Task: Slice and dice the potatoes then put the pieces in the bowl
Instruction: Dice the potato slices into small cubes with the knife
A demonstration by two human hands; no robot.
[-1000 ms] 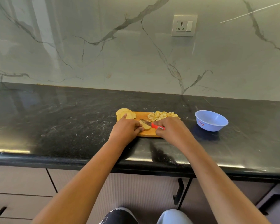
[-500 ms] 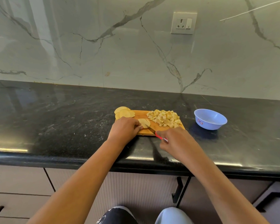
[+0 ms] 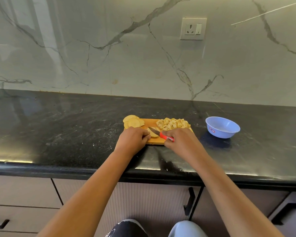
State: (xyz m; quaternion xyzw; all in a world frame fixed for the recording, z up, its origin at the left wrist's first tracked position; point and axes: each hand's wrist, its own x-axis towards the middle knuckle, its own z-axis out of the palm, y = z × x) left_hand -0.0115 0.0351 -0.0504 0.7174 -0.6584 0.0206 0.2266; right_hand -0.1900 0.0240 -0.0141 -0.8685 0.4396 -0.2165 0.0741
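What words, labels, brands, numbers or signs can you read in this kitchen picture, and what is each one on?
No text here can be read.
Sticker on the blue bowl: red and white, too small to read.
White print on the dark clothing at the bottom edge: cut off, unreadable.
Wall socket: no lettering shows.

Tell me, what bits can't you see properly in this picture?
Head view: the left hand covers much of the potato slice being cut, hiding its full shape.
Head view: the right hand wraps the red handle of the knife, hiding most of it.
Head view: the label on the blue bowl is too small to read.
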